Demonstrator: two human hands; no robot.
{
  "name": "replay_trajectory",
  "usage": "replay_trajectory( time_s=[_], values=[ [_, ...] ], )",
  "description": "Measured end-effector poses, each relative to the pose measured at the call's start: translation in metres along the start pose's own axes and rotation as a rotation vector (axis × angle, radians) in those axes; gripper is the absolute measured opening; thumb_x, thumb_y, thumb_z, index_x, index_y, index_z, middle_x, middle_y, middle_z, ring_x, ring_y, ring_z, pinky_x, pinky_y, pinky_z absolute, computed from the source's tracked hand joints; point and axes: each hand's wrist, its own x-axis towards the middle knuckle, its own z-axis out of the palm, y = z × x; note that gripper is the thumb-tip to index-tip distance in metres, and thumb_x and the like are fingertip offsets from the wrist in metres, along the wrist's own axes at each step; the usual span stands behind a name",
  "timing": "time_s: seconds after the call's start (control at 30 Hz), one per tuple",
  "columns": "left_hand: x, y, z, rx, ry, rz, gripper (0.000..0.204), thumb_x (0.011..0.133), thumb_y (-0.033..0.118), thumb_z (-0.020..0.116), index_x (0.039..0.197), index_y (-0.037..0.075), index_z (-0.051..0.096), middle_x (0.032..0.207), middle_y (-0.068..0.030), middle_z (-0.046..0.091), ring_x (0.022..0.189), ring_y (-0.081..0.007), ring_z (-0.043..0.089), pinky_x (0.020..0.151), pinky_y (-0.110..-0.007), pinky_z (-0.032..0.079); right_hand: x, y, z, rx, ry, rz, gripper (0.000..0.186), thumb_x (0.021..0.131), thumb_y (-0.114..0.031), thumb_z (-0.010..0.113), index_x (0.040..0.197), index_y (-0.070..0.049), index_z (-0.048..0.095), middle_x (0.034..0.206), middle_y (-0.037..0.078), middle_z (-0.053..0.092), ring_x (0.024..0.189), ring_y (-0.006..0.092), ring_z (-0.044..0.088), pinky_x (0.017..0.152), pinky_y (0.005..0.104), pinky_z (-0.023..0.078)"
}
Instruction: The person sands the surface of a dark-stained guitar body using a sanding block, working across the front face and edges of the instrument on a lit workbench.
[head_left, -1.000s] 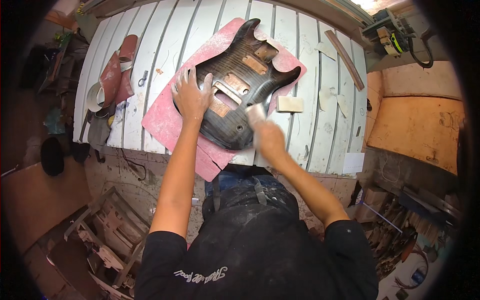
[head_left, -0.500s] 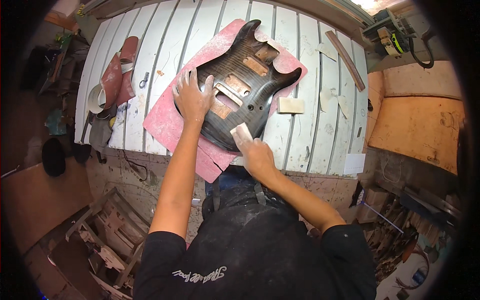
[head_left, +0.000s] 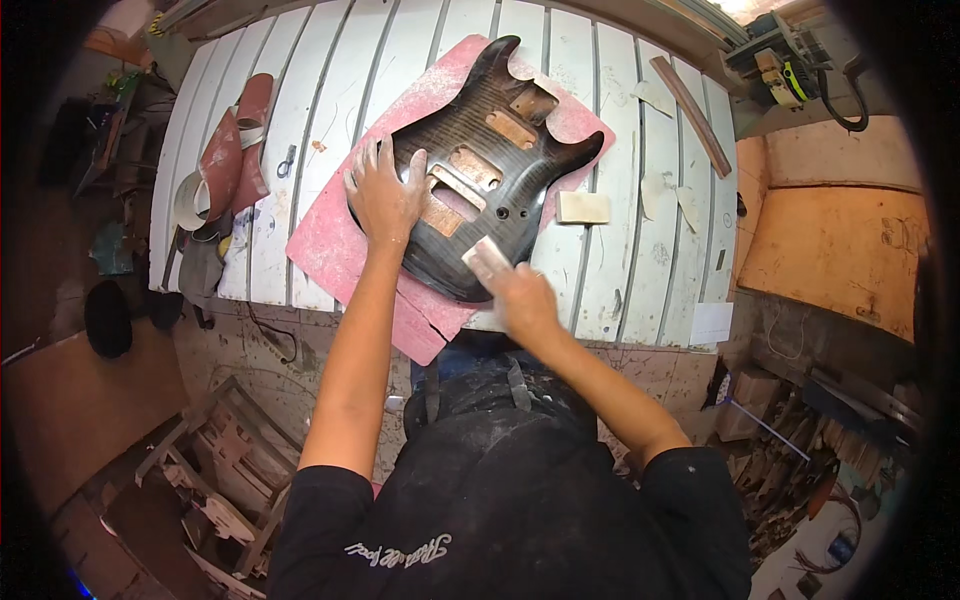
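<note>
A dark-stained electric guitar body (head_left: 520,170) with bare-wood cavities lies on a dusty pink pad (head_left: 325,235). My left hand (head_left: 385,195) rests flat on its left side, fingers spread and dusted white. At the lower right edge of the body, my right hand (head_left: 526,300) grips a small pale sanding block (head_left: 483,257) against the dark surface. Motion blurs this hand, and its fingers partly cover the block. Another cream-coloured block (head_left: 582,208) sits on the table just right of the guitar body.
The white slatted table (head_left: 330,80) carries curled reddish sandpaper (head_left: 222,165) at its left end. Toward the right are a brown wooden strip (head_left: 692,118), torn pale paper scraps (head_left: 655,197) and a white sheet (head_left: 711,324). A wooden chair frame (head_left: 215,470) stands below left.
My right hand has shifted slightly right and down, turning the sanding block a little on the guitar body's lower edge. My left hand and the guitar body stay in place.
</note>
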Motion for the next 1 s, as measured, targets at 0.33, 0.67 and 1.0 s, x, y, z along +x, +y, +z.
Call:
replay_trajectory(
  time_s=[0.33, 0.67, 1.0],
  values=[
    [0.000, -0.001, 0.000, 0.011, -0.009, -0.004, 0.072, 0.100, 0.058, 0.057, 0.150, 0.008, 0.057, 0.158, -0.0181, 0.051, 0.149, -0.0362, 0.042, 0.124, -0.056, 0.025, 0.009, -0.016, -0.001, -0.083, -0.159, 0.308, 0.067, 0.084, 0.005, 0.056, 0.148, -0.014, 0.060, 0.103, 0.017, 0.073, 0.077, 0.0394, 0.065, 0.071, 0.0524, 0.055],
    [0.002, 0.003, -0.003, -0.013, -0.018, -0.003, 0.072, 0.099, 0.058, 0.057, 0.150, 0.008, 0.057, 0.158, -0.0182, 0.051, 0.150, -0.0358, 0.042, 0.124, -0.056, 0.025, 0.025, 0.016, -0.008, -0.112, 0.005, 0.329, 0.062, 0.087, -0.001, 0.056, 0.146, -0.018, 0.062, 0.096, 0.019, 0.072, 0.078, 0.0406, 0.066, 0.072, 0.0550, 0.055],
    [0.000, 0.004, -0.007, -0.022, -0.031, -0.025, 0.072, 0.099, 0.057, 0.057, 0.151, 0.008, 0.056, 0.158, -0.0194, 0.051, 0.150, -0.0363, 0.041, 0.125, -0.057, 0.025, 0.041, 0.034, -0.026, -0.050, 0.186, 0.222, 0.060, 0.089, -0.001, 0.051, 0.144, -0.021, 0.064, 0.118, 0.016, 0.073, 0.078, 0.0396, 0.065, 0.070, 0.0539, 0.055]
  ],
)
